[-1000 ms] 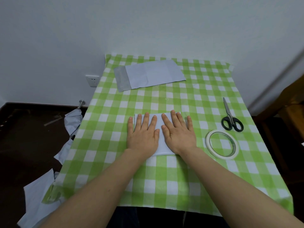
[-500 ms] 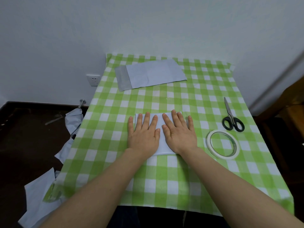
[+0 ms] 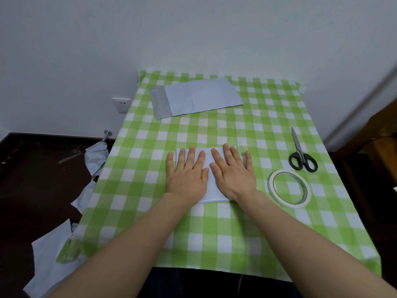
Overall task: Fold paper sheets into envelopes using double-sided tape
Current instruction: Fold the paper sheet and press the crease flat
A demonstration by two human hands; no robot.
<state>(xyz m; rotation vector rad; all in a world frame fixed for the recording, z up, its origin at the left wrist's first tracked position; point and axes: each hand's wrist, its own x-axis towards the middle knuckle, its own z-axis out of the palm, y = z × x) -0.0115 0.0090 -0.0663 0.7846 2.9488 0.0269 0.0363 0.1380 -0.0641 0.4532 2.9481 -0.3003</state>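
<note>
A small folded white paper lies flat in the middle of the green checked table. My left hand presses palm-down on its left half, fingers spread. My right hand presses flat on its right half, beside the left hand. Most of the paper is hidden under both palms. A roll of double-sided tape lies flat to the right of my right hand. A finished folded envelope with a grey flap at its left end rests at the far side of the table.
Black-handled scissors lie beyond the tape near the right edge. Crumpled paper sheets hang and lie off the table's left side on the dark floor. A white wall stands behind the table; wooden furniture is at right.
Both hands stay pressed flat on the folded paper; they have barely shifted. Nothing else on the table has moved.
</note>
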